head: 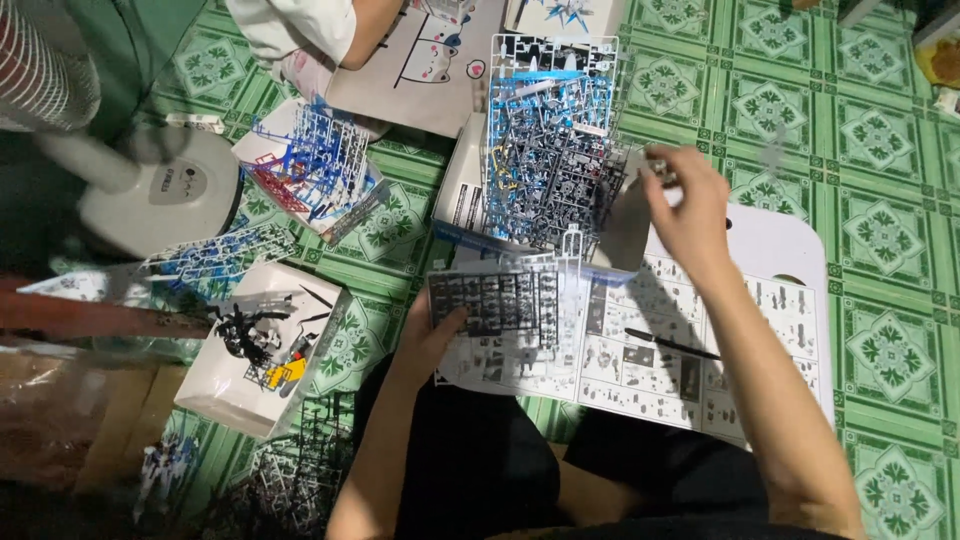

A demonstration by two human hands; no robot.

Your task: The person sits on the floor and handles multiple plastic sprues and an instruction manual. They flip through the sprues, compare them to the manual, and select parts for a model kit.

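head view looks straight down at a person sitting on a green patterned tile floor [880,240]. the left hand [432,335], at about 7 o'clock of centre, grips the near-left edge of a dark grey plastic parts frame [497,303], thumb on top and fingers under it; the frame lies flat over the left end of a black-and-white printed instruction sheet [640,365]. the sheet rests on a white low table [790,250] that stretches toward 3 o'clock. the right hand [688,215], at about 2 o'clock of centre, is raised above the table's far edge with fingers pinched on a small grey piece [660,168]; the piece is blurred, so its shape cannot be told. a thin black tool [672,344] lies on the sheet, between the two forearms.

just beyond the grey frame, at 12 o'clock, a stack of blue, grey and white parts frames [552,140] lies on an open white box [462,190]. at 10 o'clock another pile of blue and red parts frames [315,165] sits on the floor, and farther left stands the white round base of a fan [165,195]. at 8 o'clock a white box lid [255,350] holds black and yellow loose pieces. another person's arm [365,30] shows at the top edge, near 11 o'clock.
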